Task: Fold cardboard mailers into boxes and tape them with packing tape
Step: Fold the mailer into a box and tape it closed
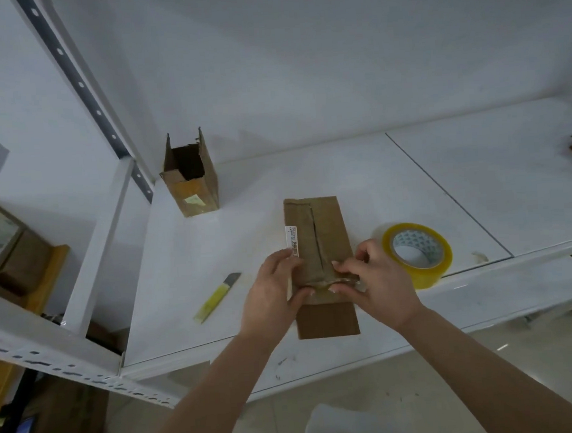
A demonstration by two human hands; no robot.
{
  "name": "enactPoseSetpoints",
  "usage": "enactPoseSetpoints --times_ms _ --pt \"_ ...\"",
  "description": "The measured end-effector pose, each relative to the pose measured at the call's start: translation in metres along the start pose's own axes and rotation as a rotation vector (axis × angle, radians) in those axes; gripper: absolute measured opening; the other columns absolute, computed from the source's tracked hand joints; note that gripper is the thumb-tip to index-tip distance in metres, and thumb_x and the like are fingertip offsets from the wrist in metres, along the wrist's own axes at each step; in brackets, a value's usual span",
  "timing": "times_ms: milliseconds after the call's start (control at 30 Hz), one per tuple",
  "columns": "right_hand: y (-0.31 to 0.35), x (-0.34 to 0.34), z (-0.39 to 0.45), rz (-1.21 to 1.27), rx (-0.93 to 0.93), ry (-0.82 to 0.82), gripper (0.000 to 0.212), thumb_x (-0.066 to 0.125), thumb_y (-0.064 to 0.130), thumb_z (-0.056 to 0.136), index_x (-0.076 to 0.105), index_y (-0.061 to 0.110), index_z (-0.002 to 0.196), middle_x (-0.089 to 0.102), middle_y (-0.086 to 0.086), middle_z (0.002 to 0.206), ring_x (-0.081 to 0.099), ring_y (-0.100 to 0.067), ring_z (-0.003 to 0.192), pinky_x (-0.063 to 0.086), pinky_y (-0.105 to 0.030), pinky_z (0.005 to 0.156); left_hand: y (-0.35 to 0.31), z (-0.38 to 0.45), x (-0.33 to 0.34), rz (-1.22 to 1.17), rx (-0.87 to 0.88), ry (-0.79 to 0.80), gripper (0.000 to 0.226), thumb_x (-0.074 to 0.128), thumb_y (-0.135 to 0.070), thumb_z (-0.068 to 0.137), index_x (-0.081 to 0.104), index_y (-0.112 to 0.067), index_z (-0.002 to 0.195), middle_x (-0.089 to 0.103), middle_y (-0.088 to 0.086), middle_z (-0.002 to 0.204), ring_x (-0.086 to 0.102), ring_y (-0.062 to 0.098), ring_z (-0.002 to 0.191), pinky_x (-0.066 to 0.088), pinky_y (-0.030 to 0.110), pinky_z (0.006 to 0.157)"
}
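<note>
- Where the white shelf (358, 165) spreads across the view, its surface is split by a dark seam running diagonally on the right side, and everything the task uses rests on it.
- On the shelf's middle lies 1 flattened cardboard mailer (317, 234), long axis pointing away from the person, with a slit down its centre and a white label (292, 241) along its left edge; its near end pokes out below the wrists.
- Back left stands 1 upright open box (190, 180), flaps raised, well apart from the mailer.
- A roll of packing tape (417, 253) stands on the shelf just right of the mailer, close beside the right hand.
- The left hand (276, 294) lies on the mailer's left edge, fingers spread and curled over it, thumb pressing on the face beside the central slit.
- The right hand (374, 279) meets it from the other side: thumb and fingertips pinch a crumpled strip of clear tape (328, 280) that crosses the mailer between the 2 thumbs.
- A yellow utility knife (217, 297) lies left of the left hand, blade end pointing away, apart from the mailer.
- More cartons (1, 240) sit on the neighbouring rack at far left.
</note>
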State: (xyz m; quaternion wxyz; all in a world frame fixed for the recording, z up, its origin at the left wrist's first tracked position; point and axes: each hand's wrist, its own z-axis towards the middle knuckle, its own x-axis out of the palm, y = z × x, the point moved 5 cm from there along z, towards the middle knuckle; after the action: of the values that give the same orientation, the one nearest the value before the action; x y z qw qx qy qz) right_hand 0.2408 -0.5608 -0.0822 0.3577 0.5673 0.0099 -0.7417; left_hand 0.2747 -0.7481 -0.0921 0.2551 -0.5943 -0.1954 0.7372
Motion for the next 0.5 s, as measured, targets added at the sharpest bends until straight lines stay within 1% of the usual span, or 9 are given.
enactPoseSetpoints --times_ms 33,67,100,133,200,267,367,433,500 --pt "0.0 0.001 -0.001 0.003 0.014 -0.002 0.036 0.078 0.044 0.075 0.074 0.019 0.1 0.047 -0.003 0.09 0.053 -0.019 0.066 0.048 -0.028 0.051 0.004 -0.004 -0.001 -0.003 -0.076 -0.047 0.048 0.076 -0.038 0.08 0.054 -0.017 0.117 0.052 -0.002 0.12 0.055 0.011 0.104 0.05 0.025 0.081" --pt "0.0 0.001 -0.002 0.007 0.02 -0.003 0.036 0.078 0.045 0.075 0.073 0.019 0.101 0.048 -0.003 0.088 0.053 -0.019 0.067 0.047 -0.029 0.05 0.009 -0.007 -0.002 0.016 -0.155 -0.062 0.049 0.074 -0.048 0.078 0.05 -0.02 0.11 0.054 -0.007 0.107 0.056 0.008 0.09 0.048 0.023 0.07" --pt "0.0 0.002 -0.003 0.011 0.023 -0.005 0.036 0.077 0.045 0.076 0.073 0.019 0.101 0.05 -0.003 0.085 0.054 -0.019 0.069 0.047 -0.03 0.05 0.013 -0.009 -0.002 0.063 -0.219 -0.041 0.046 0.07 -0.057 0.078 0.048 -0.023 0.101 0.056 -0.01 0.094 0.057 0.006 0.079 0.046 0.022 0.062" --pt "-0.001 0.002 -0.004 0.02 0.029 -0.009 0.036 0.075 0.045 0.078 0.073 0.019 0.102 0.051 -0.003 0.084 0.054 -0.019 0.071 0.048 -0.031 0.051 0.015 -0.009 -0.001 0.128 -0.248 0.002 0.044 0.065 -0.062 0.078 0.046 -0.025 0.091 0.056 -0.012 0.082 0.057 0.008 0.071 0.044 0.023 0.057" --pt "-0.001 0.003 -0.005 0.044 0.04 -0.012 0.036 0.073 0.046 0.08 0.072 0.018 0.103 0.053 -0.002 0.083 0.055 -0.019 0.072 0.048 -0.031 0.053 0.015 -0.007 0.0 0.224 -0.221 0.063 0.041 0.058 -0.064 0.083 0.047 -0.025 0.079 0.054 -0.011 0.068 0.059 0.014 0.067 0.042 0.027 0.054" --pt "-0.002 0.004 -0.005 0.053 0.046 -0.014 0.036 0.073 0.045 0.08 0.072 0.018 0.103 0.055 -0.002 0.082 0.055 -0.019 0.072 0.047 -0.029 0.054 0.01 -0.005 0.001 0.265 -0.19 0.068 0.039 0.055 -0.06 0.088 0.047 -0.024 0.075 0.05 -0.009 0.064 0.059 0.018 0.067 0.037 0.027 0.054" --pt "-0.003 0.004 -0.005 0.077 0.069 -0.013 0.036 0.075 0.043 0.079 0.072 0.017 0.103 0.055 -0.001 0.082 0.055 -0.019 0.074 0.046 -0.029 0.056 0.006 -0.008 0.003 0.276 -0.21 0.035 0.034 0.054 -0.056 0.09 0.047 -0.026 0.076 0.049 -0.01 0.064 0.055 0.016 0.063 0.034 0.026 0.053" --pt "-0.003 0.004 -0.004 0.087 0.075 -0.01 0.036 0.075 0.043 0.079 0.072 0.017 0.104 0.054 0.0 0.083 0.053 -0.017 0.072 0.045 -0.028 0.056 0.006 -0.014 0.002 0.209 -0.188 -0.002 0.031 0.055 -0.053 0.091 0.051 -0.026 0.077 0.054 -0.011 0.065 0.057 0.014 0.065 0.038 0.026 0.054" --pt "-0.002 0.003 -0.004 0.099 0.082 -0.011 0.036 0.075 0.044 0.079 0.072 0.018 0.104 0.053 0.002 0.083 0.051 -0.014 0.07 0.044 -0.026 0.055 0.01 -0.019 -0.001 0.109 -0.117 0.002 0.023 0.057 -0.042 0.093 0.059 -0.022 0.083 0.064 -0.01 0.074 0.063 0.012 0.072 0.048 0.027 0.06"
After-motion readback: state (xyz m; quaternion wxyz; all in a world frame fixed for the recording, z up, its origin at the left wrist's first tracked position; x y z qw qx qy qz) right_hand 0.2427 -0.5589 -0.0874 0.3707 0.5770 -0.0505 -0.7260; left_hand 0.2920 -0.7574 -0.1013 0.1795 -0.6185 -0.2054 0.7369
